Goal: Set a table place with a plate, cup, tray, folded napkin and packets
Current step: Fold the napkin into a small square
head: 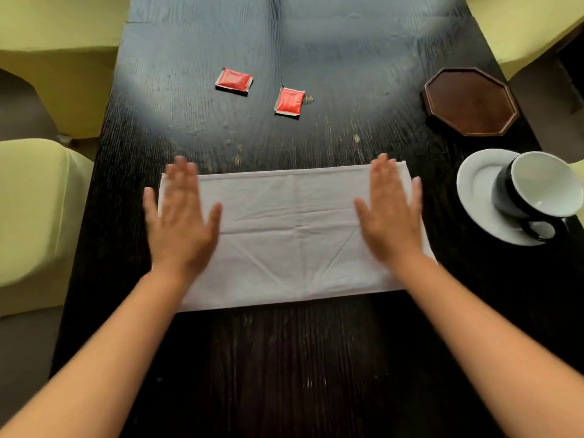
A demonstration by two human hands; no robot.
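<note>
Surface: a dark wood-grain surface (pixel 284 358) was seen from above, with pale worn flecks noted in the grain near its middle.
Napkin: a white napkin (pixel 294 235) was found laid flat as a long rectangle across the near-middle of the surface, creased along its length and down its centre; it appeared to be folded in half, though the layers could not be counted.
Left hand: the left hand (pixel 181 222) was laid palm down on the left end of the napkin, its fingers (pixel 181 178) extended and held loosely together, the thumb set apart; the fingertips were blurred. Nothing was pinched.
Right hand: the right hand (pixel 392 216) was laid palm down on the right end of the napkin, fingers (pixel 387 175) extended, slightly spread, thumb set apart. Nothing was gripped.
Packets: two red packets were recorded beyond the napkin, well apart from it; the left packet (pixel 234 79) and the right packet (pixel 289 101) lay flat, near each other but not touching.
Tray: a dark brown octagonal tray (pixel 471 101) was noted at the far right of the surface, beyond the plate.
Plate: a white plate (pixel 477 191) was placed to the right of the napkin, just beside its right end.
Cup: a cup (pixel 537 191), dark outside and white inside, was seen on the plate, tilted on its side with the opening turned toward the camera and the handle toward the near edge.
Surroundings: yellow-green covered seats (pixel 34 210) were observed along both sides of the surface.
</note>
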